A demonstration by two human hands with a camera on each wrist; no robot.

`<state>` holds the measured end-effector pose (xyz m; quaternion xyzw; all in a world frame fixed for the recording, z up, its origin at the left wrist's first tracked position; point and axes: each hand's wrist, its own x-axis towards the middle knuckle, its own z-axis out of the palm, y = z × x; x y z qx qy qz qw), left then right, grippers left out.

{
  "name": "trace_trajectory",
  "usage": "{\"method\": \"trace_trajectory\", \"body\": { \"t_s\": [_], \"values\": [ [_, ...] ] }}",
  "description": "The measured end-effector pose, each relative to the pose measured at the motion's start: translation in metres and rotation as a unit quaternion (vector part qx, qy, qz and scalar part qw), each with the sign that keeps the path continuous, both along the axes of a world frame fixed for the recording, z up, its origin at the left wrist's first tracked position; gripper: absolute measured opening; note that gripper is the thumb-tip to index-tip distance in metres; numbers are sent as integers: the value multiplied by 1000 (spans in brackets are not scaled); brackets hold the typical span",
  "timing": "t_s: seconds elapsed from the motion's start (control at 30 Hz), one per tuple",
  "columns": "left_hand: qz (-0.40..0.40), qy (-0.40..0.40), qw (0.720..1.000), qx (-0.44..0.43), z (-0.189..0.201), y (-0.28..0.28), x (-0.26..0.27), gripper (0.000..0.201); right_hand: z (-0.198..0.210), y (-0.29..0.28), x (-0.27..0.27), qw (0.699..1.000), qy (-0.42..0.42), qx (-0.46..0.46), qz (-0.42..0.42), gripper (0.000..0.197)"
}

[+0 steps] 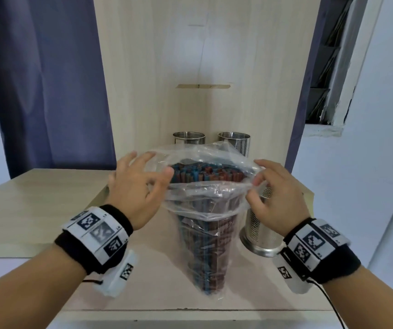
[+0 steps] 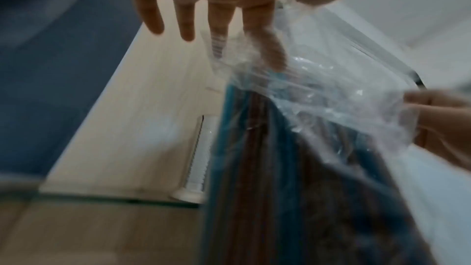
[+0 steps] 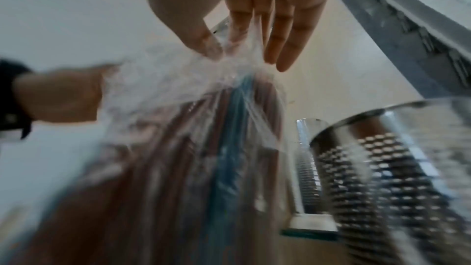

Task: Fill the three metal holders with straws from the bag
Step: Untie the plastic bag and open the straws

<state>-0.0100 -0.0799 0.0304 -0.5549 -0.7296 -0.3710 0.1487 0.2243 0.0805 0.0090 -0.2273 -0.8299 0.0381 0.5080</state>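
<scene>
A clear plastic bag (image 1: 205,205) stands upright on the wooden table (image 1: 36,210), packed with blue and brown straws (image 1: 205,176). My left hand (image 1: 141,184) pinches the bag's left rim between thumb and forefinger, the other fingers spread. My right hand (image 1: 274,188) pinches the right rim, and the mouth is pulled wide. In the left wrist view the bag (image 2: 318,92) stretches from my left hand (image 2: 260,33). In the right wrist view my right hand (image 3: 229,43) pinches the film (image 3: 178,80). Two metal holders (image 1: 189,138) (image 1: 234,141) stand behind the bag; a third perforated holder (image 1: 261,231) stands at its right.
A tall light-wood panel (image 1: 202,67) rises close behind the holders. A blue curtain (image 1: 48,79) hangs at the left, and a window frame (image 1: 333,79) is at the right. The near holder (image 3: 382,168) stands close beside my right wrist.
</scene>
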Motion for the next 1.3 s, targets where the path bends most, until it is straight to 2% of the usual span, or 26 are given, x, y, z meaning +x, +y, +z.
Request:
{"method": "trace_trajectory", "body": {
  "t_s": [0.03,0.1,0.13,0.17,0.23,0.33,0.43,0.53,0.63,0.7,0.77,0.83,0.87,0.9,0.93,0.97,1.03,1.07,1.1,1.13,1.23,1.3],
  "values": [
    [-27,-74,997,9,2,3,1,52,4,-2,-1,997,38,-57,22,20],
    [-35,-136,990,13,10,8,3,12,17,-10,-6,980,107,-162,35,21],
    [-41,-127,991,-9,13,10,4,21,24,-12,-9,971,116,-210,22,19],
    [-52,-109,992,-41,14,12,5,46,31,-13,-13,964,103,-245,-1,22],
    [-77,-88,989,-95,19,15,10,78,39,-13,-19,948,60,-311,-28,42],
    [-114,-88,979,-146,22,21,18,97,41,-6,-27,914,52,-402,31,76],
    [-145,-127,961,-198,28,25,21,110,37,-1,-34,888,30,-451,89,91],
    [-213,-219,932,-197,26,28,14,106,38,4,-30,861,-3,-486,150,80],
    [-275,-281,904,-171,20,25,4,84,33,11,-23,773,-48,-577,261,80],
    [-301,-329,878,-174,15,23,-1,76,29,12,-21,735,-76,-614,278,78],
    [-315,-368,856,-178,11,20,-5,76,29,14,-19,738,-82,-614,268,74],
    [-318,-378,851,-178,5,18,-10,98,32,11,-16,769,-62,-587,246,53],
    [-321,-374,849,-188,4,16,-11,109,35,8,-15,805,-44,-548,220,36],
    [-320,-363,854,-192,1,16,-13,109,36,4,-14,855,-35,-485,180,28],
    [-324,-346,860,-188,-1,15,-10,100,35,2,-15,900,-32,-413,135,29],
    [-319,-303,878,-189,-3,15,-5,94,33,1,-18,929,-26,-355,103,28],
    [-235,-163,940,-185,-8,13,2,111,25,1,-24,953,-11,-294,76,23],
    [-183,-107,962,-171,-11,13,4,122,22,6,-26,957,0,-281,66,19],
    [-163,-89,971,-150,-17,14,2,127,22,9,-26,958,16,-279,58,15],
    [-177,-101,971,-127,-22,16,-1,131,22,12,-27,953,38,-295,57,14],
    [-275,-198,937,-81,-31,20,-7,132,16,16,-32,919,80,-381,62,21],
    [-328,-254,907,-72,-31,20,-6,129,6,14,-38,888,92,-446,61,10]
  ]
}}
